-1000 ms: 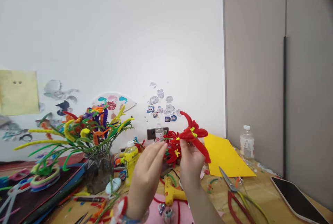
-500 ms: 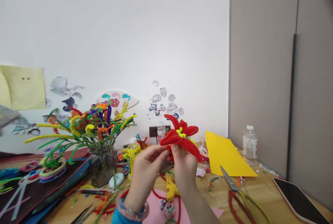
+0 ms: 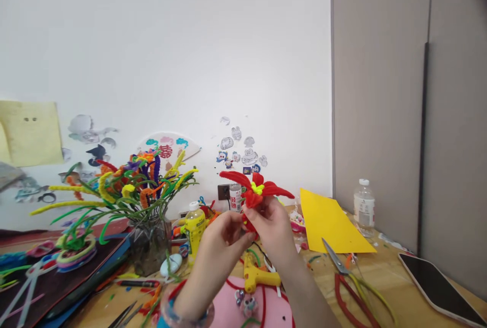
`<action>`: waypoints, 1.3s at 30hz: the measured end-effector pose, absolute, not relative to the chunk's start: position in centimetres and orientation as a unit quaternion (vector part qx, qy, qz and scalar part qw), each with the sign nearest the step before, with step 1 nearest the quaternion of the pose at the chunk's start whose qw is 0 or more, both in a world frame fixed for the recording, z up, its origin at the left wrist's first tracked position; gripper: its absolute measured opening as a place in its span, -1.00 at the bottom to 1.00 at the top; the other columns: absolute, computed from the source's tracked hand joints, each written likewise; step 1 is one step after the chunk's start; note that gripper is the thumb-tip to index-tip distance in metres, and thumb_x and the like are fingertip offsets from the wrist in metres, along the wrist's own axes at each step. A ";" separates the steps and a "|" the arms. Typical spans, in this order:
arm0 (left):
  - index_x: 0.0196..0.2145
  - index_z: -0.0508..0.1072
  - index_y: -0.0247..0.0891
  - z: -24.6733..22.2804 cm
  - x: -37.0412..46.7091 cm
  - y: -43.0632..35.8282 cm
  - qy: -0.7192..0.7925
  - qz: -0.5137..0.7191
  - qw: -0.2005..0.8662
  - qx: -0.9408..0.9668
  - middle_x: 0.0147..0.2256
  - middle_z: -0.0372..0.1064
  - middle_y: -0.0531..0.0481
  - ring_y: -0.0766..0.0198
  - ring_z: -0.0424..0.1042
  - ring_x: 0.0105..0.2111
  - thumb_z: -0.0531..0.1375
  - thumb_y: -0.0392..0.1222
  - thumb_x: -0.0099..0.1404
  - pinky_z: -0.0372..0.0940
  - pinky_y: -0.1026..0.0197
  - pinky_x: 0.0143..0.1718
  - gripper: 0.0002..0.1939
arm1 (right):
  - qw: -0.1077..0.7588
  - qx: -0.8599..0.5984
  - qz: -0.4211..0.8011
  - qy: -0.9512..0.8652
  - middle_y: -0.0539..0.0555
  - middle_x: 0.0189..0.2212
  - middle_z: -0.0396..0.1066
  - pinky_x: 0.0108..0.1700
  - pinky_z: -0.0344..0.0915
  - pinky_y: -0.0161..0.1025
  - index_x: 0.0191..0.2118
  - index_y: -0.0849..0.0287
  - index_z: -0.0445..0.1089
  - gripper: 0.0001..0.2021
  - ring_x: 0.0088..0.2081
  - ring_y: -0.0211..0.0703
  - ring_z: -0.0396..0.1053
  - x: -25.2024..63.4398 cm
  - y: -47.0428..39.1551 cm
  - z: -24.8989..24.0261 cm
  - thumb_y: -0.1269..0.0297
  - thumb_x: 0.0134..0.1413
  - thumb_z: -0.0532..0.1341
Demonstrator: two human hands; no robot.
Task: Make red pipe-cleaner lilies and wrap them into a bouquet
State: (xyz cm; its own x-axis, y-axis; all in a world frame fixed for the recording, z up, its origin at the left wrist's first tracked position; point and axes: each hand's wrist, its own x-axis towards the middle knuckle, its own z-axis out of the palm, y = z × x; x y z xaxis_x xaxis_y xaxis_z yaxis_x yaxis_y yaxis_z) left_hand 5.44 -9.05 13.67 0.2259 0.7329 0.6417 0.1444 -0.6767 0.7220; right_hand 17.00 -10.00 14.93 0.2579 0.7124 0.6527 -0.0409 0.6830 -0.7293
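We have the red flower (image 3: 254, 198) up above the table (image 3: 314, 297), and what has just changed is its pose: half a second ago it leaned, one long petal up to the left and another down to the right, and now those petals stretch out nearly level to either side. Its yellow centre (image 3: 257, 188) sits a little further left. For the work, we take this as a turn of the flower in the fingers, with its shaping in hand. Our right hand (image 3: 273, 226) grips it near its base, thumb in front. Our left hand (image 3: 224, 244) is curled just beside and below, thumb and fingers close together; whether it pinches anything, we cannot tell. Under our wrists lie the yellow glue gun (image 3: 261, 278) and the pink sheet (image 3: 230, 303); farther out, the scissors (image 3: 338, 262) lie to the right, and the vase (image 3: 150, 249) of fuzzy stems (image 3: 129, 192) stands to the left.
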 end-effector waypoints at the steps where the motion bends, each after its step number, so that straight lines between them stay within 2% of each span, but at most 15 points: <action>1: -0.45 0.37 -0.27 13.5 5.6 -9.0 0.306 0.556 0.182 0.751 -0.55 0.25 0.09 0.35 0.23 -0.53 0.18 -0.38 0.01 0.21 0.31 -0.47 -0.90 | 0.734 -0.308 0.255 -0.549 0.01 -0.49 0.36 -0.39 0.24 -0.28 -0.42 0.21 0.34 -0.84 -0.44 -0.20 0.30 16.9 -10.0 14.9 0.23 -0.11 0.24; 4: -0.41 0.38 -0.26 13.0 5.7 -8.9 0.288 0.568 0.001 0.771 -0.48 0.31 0.02 0.31 0.29 -0.45 0.07 -0.43 0.11 0.23 0.30 -0.37 -0.85 | 0.738 -0.313 0.256 -0.540 0.02 -0.50 0.37 -0.38 0.25 -0.26 -0.42 0.22 0.35 -0.82 -0.44 -0.18 0.30 16.8 -9.9 14.8 0.21 -0.12 0.24; 8: -0.36 0.39 -0.26 13.0 5.4 -8.8 0.259 0.557 -0.031 0.788 -0.40 0.37 -0.03 0.30 0.35 -0.38 0.05 -0.40 0.18 0.25 0.33 -0.33 -0.85 | 0.740 -0.302 0.257 -0.544 0.03 -0.48 0.39 -0.35 0.27 -0.26 -0.41 0.22 0.38 -0.84 -0.43 -0.18 0.32 17.1 -9.9 14.8 0.22 -0.12 0.25; 13: -0.42 0.42 -0.25 14.2 5.0 -9.2 0.239 0.554 0.061 0.795 -0.45 0.41 -0.01 0.29 0.37 -0.43 0.10 -0.28 0.17 0.27 0.33 -0.39 -0.90 | 0.744 -0.246 0.278 -0.556 0.02 -0.48 0.42 -0.36 0.29 -0.28 -0.41 0.21 0.40 -0.88 -0.42 -0.19 0.35 17.6 -10.1 14.9 0.28 -0.12 0.26; 17: -0.50 0.44 -0.26 14.9 4.6 -9.8 0.259 0.532 0.208 0.779 -0.51 0.40 0.00 0.27 0.35 -0.47 0.11 -0.15 0.17 0.25 0.30 -0.43 -0.81 | 0.737 -0.199 0.292 -0.576 -0.02 -0.50 0.40 -0.40 0.28 -0.32 -0.42 0.17 0.42 -0.90 -0.47 -0.23 0.34 17.6 -10.6 15.1 0.28 -0.12 0.28; 20: -0.54 0.42 -0.29 14.9 4.6 -9.9 0.277 0.521 0.337 0.734 -0.55 0.36 0.02 0.32 0.29 -0.53 0.11 -0.06 0.17 0.20 0.33 -0.51 -0.73 | 0.719 -0.193 0.330 -0.580 -0.06 -0.62 0.32 -0.51 0.23 -0.34 -0.51 0.17 0.39 -0.87 -0.58 -0.28 0.26 17.4 -10.9 15.3 0.25 -0.09 0.26; 23: -0.49 0.41 -0.31 14.6 4.9 -9.7 0.299 0.562 0.376 0.673 -0.57 0.33 0.05 0.40 0.21 -0.60 0.18 -0.05 0.12 0.13 0.37 -0.60 -0.76 | 0.734 -0.215 0.322 -0.558 -0.04 -0.62 0.32 -0.49 0.25 -0.32 -0.52 0.19 0.39 -0.84 -0.56 -0.25 0.27 17.1 -11.0 15.4 0.21 -0.13 0.28; 25: -0.43 0.39 -0.29 14.2 5.2 -9.4 0.287 0.629 0.316 0.649 -0.48 0.35 0.03 0.38 0.26 -0.56 0.24 -0.11 0.07 0.19 0.35 -0.57 -0.81 | 0.747 -0.228 0.305 -0.545 -0.01 -0.58 0.36 -0.44 0.27 -0.29 -0.49 0.20 0.41 -0.84 -0.51 -0.21 0.31 16.9 -10.7 15.4 0.20 -0.17 0.29; 29: -0.39 0.39 -0.22 13.0 5.7 -9.1 0.236 0.741 0.070 0.624 -0.22 0.32 -0.05 0.28 0.37 -0.33 0.24 -0.28 0.08 0.32 0.28 -0.40 -0.90 | 0.759 -0.236 0.296 -0.530 0.00 -0.56 0.39 -0.42 0.26 -0.30 -0.48 0.19 0.43 -0.84 -0.49 -0.21 0.32 16.4 -10.1 14.8 0.19 -0.13 0.28; 32: -0.37 0.44 -0.17 12.3 5.8 -9.3 0.236 0.745 -0.075 0.620 -0.21 0.35 -0.03 0.24 0.37 -0.24 0.22 -0.39 0.08 0.35 0.23 -0.29 -0.84 | 0.762 -0.247 0.302 -0.518 -0.01 -0.56 0.39 -0.43 0.24 -0.31 -0.47 0.20 0.43 -0.81 -0.51 -0.23 0.30 16.1 -9.9 14.5 0.16 -0.11 0.28; 35: -0.36 0.46 -0.16 11.8 6.1 -9.6 0.226 0.769 -0.077 0.593 -0.28 0.40 -0.01 0.25 0.41 -0.32 0.24 -0.38 0.07 0.37 0.20 -0.26 -0.83 | 0.762 -0.242 0.333 -0.500 -0.02 -0.57 0.38 -0.45 0.22 -0.33 -0.47 0.21 0.42 -0.79 -0.54 -0.26 0.27 15.7 -10.0 14.5 0.14 -0.11 0.27; 39: -0.17 0.40 -0.18 11.2 6.2 -9.5 0.253 0.762 -0.007 0.596 -0.37 0.44 0.00 0.25 0.45 -0.43 0.13 -0.26 0.21 0.41 0.22 -0.38 -0.79 | 0.768 -0.230 0.368 -0.470 -0.02 -0.58 0.37 -0.47 0.21 -0.34 -0.48 0.24 0.40 -0.78 -0.54 -0.28 0.25 15.4 -10.4 14.8 0.16 -0.15 0.29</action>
State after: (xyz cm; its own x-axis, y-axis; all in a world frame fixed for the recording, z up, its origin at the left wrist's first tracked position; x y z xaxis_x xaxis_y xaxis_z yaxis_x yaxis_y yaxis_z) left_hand 6.23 -9.48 11.24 -0.2884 0.2922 0.9118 0.3124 -0.8715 0.3781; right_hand 15.36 -10.42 14.82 0.2867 0.7823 0.5530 -0.3493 0.6229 -0.7000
